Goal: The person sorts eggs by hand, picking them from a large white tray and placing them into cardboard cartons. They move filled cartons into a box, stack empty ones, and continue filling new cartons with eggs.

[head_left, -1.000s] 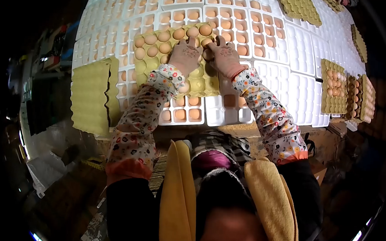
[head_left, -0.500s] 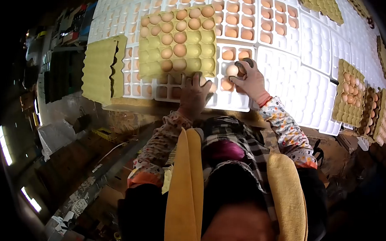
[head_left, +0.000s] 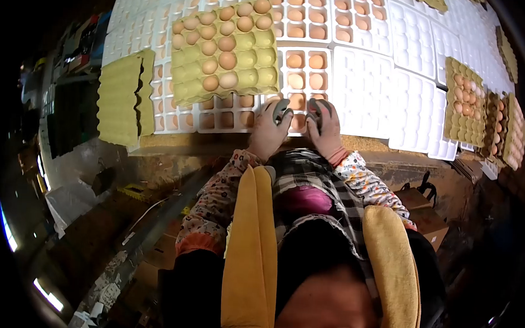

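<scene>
A white plastic tray (head_left: 305,73) with brown eggs lies before me at the table's front edge. My left hand (head_left: 269,128) is over its left part, gloved with dark fingertips. Its fingers and thumb are curled together, hiding what they hold, if anything. To the right, my right hand (head_left: 327,127) reaches into the right column of cells, fingers and thumb curled inward; its grip is hidden too. A brown egg (head_left: 297,101) sits in a cell between the hands, and a paler egg (head_left: 296,80) lies farther back. Left of them, a yellow pulp tray (head_left: 187,76) partly filled with eggs rests on white trays.
More white trays (head_left: 362,92) cover the table to the right and back. At the left edge stands a folded yellow pulp tray (head_left: 120,99). Another pulp tray with eggs (head_left: 467,102) is at the far right. The wooden table edge (head_left: 369,146) runs before my body.
My right hand has left a paler egg in a cell and moved down and left, nearer the front edge. My left hand has shifted slightly right and down. The view has shifted a little.
</scene>
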Action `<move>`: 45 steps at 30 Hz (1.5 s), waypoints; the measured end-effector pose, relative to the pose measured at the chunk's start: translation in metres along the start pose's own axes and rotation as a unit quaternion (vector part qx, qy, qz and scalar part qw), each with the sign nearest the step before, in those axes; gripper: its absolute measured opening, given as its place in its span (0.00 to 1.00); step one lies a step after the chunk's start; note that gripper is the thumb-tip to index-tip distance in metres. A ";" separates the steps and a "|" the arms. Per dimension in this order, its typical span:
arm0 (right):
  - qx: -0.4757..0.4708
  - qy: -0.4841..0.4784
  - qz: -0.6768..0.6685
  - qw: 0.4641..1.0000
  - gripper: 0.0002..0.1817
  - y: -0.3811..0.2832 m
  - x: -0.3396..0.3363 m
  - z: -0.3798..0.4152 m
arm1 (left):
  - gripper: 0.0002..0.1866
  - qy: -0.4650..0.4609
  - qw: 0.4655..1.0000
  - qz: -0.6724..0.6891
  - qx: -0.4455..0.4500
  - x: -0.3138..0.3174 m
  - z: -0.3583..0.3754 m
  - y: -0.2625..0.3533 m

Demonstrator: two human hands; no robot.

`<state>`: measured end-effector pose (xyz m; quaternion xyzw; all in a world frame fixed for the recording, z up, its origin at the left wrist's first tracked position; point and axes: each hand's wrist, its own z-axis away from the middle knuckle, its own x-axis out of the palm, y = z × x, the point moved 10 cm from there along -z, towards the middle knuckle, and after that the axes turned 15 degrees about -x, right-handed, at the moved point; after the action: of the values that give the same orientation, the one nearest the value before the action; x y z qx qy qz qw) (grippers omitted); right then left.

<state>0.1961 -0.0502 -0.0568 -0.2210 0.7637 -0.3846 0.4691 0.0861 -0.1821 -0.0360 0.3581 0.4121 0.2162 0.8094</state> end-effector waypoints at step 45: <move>0.243 0.006 -0.450 0.860 0.19 -0.041 0.142 -0.183 | 0.23 -0.127 0.975 0.183 0.011 -0.222 -0.176 -0.053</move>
<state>-0.0330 -0.1046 -0.0537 -0.4174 0.4666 -0.7280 0.2795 -0.1819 -0.2895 -0.0336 0.4609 0.2359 0.3084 0.7980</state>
